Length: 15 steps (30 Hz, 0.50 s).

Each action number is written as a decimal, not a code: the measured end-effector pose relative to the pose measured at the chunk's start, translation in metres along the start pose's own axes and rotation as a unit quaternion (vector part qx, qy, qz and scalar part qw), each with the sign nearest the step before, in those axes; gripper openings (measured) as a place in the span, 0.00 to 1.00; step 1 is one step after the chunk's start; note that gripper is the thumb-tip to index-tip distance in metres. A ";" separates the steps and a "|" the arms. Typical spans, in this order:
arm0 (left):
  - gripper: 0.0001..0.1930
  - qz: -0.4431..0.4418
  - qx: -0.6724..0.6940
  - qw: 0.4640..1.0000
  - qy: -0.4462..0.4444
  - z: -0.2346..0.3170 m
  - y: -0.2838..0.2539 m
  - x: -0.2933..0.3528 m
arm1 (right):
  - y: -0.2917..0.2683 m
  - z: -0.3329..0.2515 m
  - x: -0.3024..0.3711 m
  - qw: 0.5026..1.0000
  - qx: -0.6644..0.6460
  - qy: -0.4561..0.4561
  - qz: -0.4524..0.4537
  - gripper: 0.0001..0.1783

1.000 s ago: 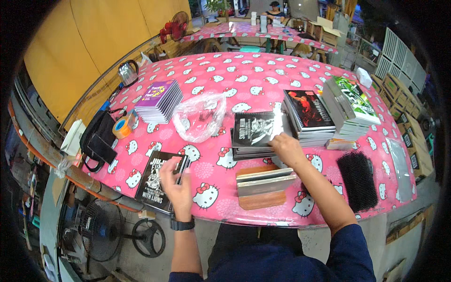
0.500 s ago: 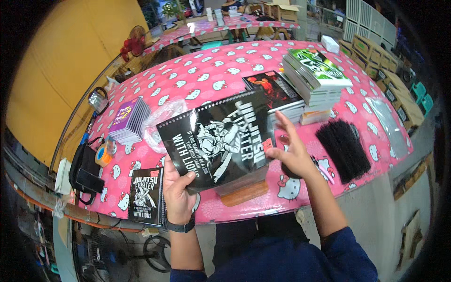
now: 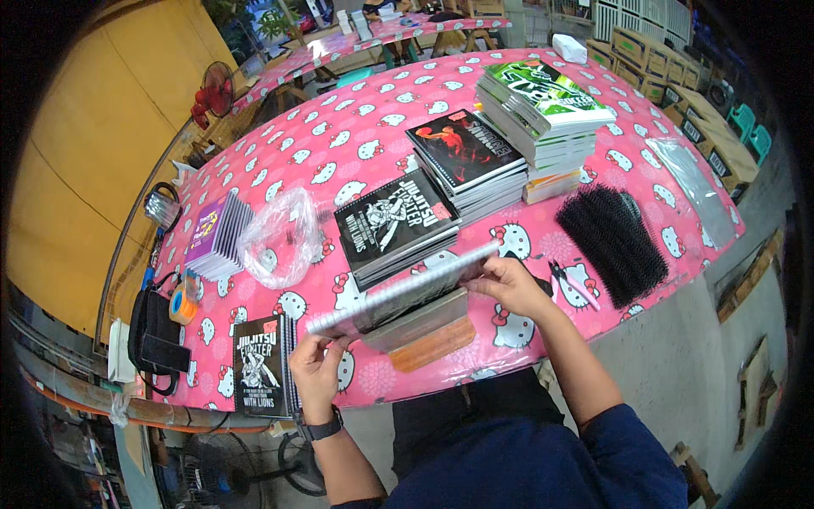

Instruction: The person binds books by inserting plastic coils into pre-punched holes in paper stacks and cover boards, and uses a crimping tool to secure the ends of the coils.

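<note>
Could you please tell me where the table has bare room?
The widest free patch of table lies beyond the plastic bag, left of the basketball notebook stack; a narrow strip separates black netting from clear plastic. It is crowded around the left hand, right hand and held notebook.

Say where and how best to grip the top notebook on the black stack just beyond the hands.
I'd grip the top notebook by its left short edge, from the left, pinching above and below. It lies flat; its spiral lines the far edge, another stack crowds the right, and the held notebook, between left hand and right hand, blocks the near side.
</note>
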<state>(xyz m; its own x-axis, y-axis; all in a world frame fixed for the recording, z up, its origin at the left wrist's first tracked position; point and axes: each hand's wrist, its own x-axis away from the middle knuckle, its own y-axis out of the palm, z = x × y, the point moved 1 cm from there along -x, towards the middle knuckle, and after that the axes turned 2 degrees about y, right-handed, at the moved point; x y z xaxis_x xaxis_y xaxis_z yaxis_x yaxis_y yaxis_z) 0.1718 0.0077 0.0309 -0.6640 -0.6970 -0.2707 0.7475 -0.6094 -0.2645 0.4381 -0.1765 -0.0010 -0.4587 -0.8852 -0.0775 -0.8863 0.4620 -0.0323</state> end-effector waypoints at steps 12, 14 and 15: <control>0.35 0.059 0.230 0.970 0.046 -0.060 0.044 0.007 | 0.038 0.003 0.065 0.982 0.183 -0.041 -0.022 0.43; 0.34 0.083 0.227 0.969 0.060 -0.045 0.041 -0.002 | -0.011 0.008 0.064 0.955 0.266 -0.004 0.130 0.18; 0.34 0.107 0.196 0.972 0.065 -0.033 0.040 -0.004 | -0.031 0.003 0.059 0.916 0.312 -0.006 0.251 0.12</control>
<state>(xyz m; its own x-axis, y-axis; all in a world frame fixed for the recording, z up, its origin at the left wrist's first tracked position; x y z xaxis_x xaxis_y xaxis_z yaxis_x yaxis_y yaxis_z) 0.2036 -0.0011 -0.0087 -0.4699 -0.7856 -0.4025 0.8016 -0.5707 0.1780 0.4384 -0.2426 -0.0075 -0.7947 -0.5536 -0.2489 -0.3524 0.7547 -0.5534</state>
